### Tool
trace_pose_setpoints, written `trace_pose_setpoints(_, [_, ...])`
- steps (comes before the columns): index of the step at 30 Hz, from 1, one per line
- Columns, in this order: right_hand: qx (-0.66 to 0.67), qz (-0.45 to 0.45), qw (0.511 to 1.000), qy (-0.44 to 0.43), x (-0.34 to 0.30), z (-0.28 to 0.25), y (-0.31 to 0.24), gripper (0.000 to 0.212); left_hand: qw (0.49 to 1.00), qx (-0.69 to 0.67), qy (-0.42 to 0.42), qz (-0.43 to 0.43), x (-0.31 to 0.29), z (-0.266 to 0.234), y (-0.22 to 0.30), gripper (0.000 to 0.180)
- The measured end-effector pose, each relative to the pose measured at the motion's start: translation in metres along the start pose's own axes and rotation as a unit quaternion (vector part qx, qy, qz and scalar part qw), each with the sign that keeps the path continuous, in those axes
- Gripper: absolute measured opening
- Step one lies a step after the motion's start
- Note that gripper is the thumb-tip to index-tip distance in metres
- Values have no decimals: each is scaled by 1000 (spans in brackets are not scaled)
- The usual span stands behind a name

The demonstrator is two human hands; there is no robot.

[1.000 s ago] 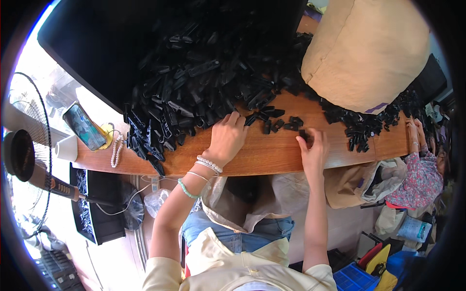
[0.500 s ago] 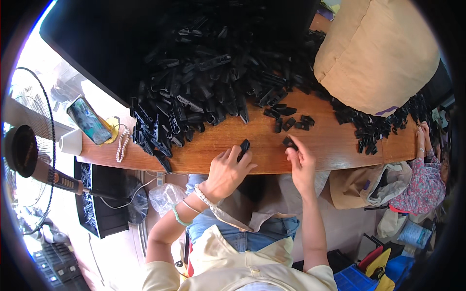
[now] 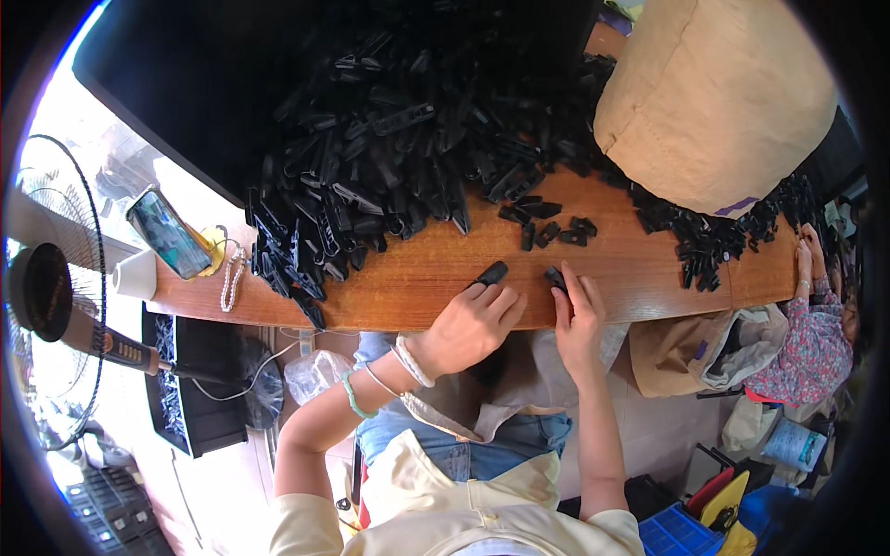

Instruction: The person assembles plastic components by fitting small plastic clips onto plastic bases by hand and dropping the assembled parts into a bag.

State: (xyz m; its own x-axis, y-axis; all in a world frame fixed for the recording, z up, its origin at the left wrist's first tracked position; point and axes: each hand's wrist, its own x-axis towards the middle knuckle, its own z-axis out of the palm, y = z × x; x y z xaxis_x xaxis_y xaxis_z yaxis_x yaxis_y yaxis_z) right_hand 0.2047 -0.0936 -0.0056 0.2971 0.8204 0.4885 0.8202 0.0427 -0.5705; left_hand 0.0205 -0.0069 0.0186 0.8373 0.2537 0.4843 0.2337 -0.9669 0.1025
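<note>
Behind both hands, black clip heap (image 3: 399, 139)

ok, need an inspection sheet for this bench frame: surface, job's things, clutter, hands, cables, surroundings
Surface: wooden bench top, bare strip along the near edge.
Job's things: two black plastic pieces near the edge, one at the left hand, one at the right hand; large heap of black pieces behind, smaller scatter to the right.
Clutter: phone, white cup, bead string, tan sack.
Hands: left hand fingers touching its piece; right hand fingers on its piece.
Cables: thin lead hanging below the bench.
Surroundings: fan at left; another person's hand at the far right edge; blue crate on the floor.
</note>
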Motion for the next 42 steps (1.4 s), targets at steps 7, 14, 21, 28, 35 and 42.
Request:
trace_pose_setpoints(7, [104, 47, 993, 5, 0, -4, 5, 29, 992, -107, -44, -45, 12, -18, -44, 38])
trace_pose_setpoints(14, [233, 138, 959, -80, 4, -13, -17, 22, 975, -186, -72, -102, -9, -10, -38, 24])
trace_pose_setpoints(21, [159, 36, 983, -86, -7, -14, 1, 25, 957, -244, -21, -155, -10, -9, -31, 21])
trace_pose_setpoints(28, [161, 19, 977, -135, 9, -16, -10, 24, 926, -325, 21, -190, -15, 3, -21, 24])
trace_pose_setpoints(35, [182, -13, 960, -210, 15, -14, -15, 22, 928, -333, -86, -140, -12, -6, -56, 21])
trace_pose_setpoints(42, [-80, -67, 993, 53, 60, 40, -16, 19, 975, 196, -104, 5, 34, -8, -71, 24])
